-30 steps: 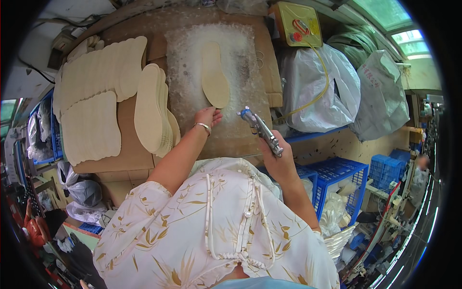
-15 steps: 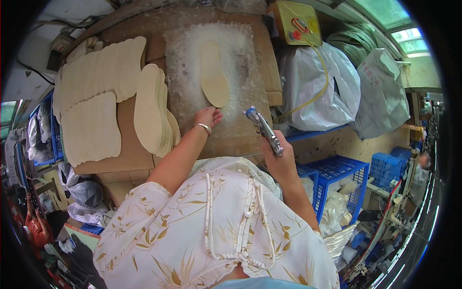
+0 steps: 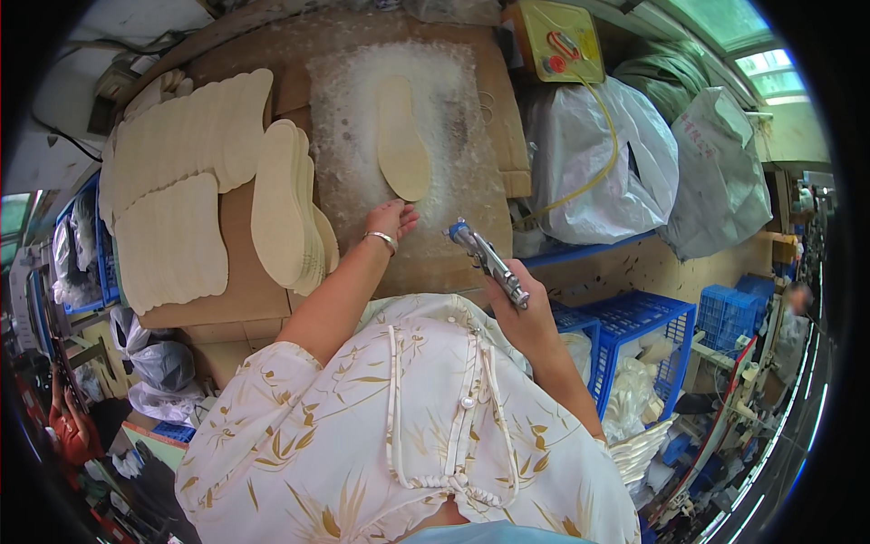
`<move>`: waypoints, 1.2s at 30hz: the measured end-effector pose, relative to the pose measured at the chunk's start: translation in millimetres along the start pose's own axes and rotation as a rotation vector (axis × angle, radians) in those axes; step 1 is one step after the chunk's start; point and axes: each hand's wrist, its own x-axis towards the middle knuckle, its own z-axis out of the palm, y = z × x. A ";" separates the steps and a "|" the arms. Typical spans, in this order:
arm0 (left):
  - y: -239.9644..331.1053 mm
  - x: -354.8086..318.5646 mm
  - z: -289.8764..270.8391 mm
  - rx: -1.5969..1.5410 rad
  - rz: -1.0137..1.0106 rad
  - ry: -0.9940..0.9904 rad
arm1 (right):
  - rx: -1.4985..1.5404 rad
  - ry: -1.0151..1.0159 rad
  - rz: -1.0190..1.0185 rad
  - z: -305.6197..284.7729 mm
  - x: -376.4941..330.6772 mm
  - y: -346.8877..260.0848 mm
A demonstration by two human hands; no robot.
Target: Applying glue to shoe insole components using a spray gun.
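Observation:
A cream insole [image 3: 401, 140] lies on a glue-whitened plastic sheet [image 3: 349, 91] in front of me. My left hand [image 3: 391, 218], with a silver bracelet at the wrist, is at the insole's near end. Its fingers are partly curled and appear to grip the edge, though the thumb's contact is hard to see. To the right, my right hand [image 3: 524, 304] is closed around a metal spray gun [image 3: 487, 260] with a blue tip. The nozzle points up and left, a short way from the insole. A stack of insoles [image 3: 279, 204] stands left of the sheet.
Overlapping rows of insoles [image 3: 172, 236] cover the cardboard [image 3: 249, 240] at left. At the back right is a yellow can [image 3: 566, 32] with a yellow hose [image 3: 614, 150] running from it. White sacks [image 3: 625, 172] sit beside it; a blue crate [image 3: 639, 326] stands lower right.
My right hand has lowered slightly, and the spray gun's tip has shifted left and down. The left hand and the insole stay nearly in place.

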 end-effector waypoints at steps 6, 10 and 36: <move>1.2 -2.7 2.5 0.009 -0.005 0.002 | 0.011 0.089 0.054 -0.9 -0.7 1.5; 0.9 -2.5 1.4 0.005 -0.010 -0.003 | 0.002 0.011 0.008 0.9 -3.2 4.6; -2.2 -4.4 -12.2 0.007 -0.053 -0.107 | -0.016 0.056 0.099 -5.2 -15.6 2.9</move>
